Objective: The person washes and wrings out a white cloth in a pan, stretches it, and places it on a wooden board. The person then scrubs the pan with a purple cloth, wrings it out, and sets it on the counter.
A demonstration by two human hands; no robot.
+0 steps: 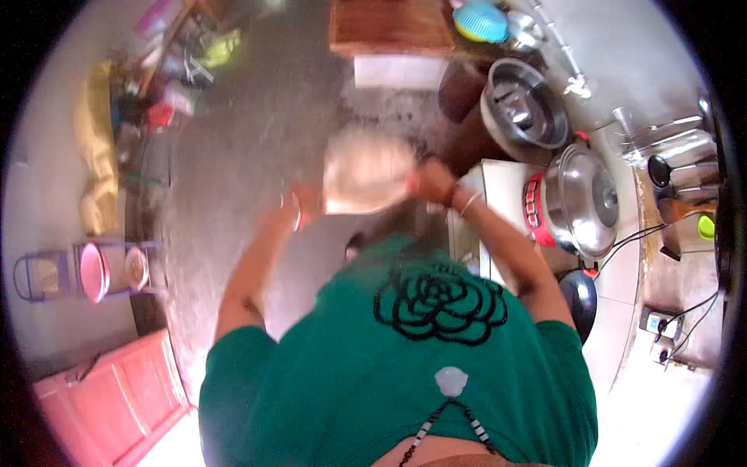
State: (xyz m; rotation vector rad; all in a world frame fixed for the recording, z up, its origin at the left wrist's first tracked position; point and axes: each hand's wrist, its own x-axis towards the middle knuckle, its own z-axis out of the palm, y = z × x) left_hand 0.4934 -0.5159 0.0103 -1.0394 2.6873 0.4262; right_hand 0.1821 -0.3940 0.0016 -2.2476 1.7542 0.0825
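Note:
A pale, light-brown board-like object [367,173], smeared by motion, is held out in front of my body above the floor. On its left edge is my left hand [309,204], closed on it, with a bracelet at the wrist. My right hand [434,184] grips its right side, also with a bracelet at the wrist. The fingers of both hands are blurred. What the object is exactly cannot be made out.
To the right, a counter [502,187] bears a lidded steel pot [583,201]; a large metal basin [525,109] stands beyond. A wooden cabinet [393,27] is ahead. At the left are a pink basin [95,272] on a rack and a red door [117,401].

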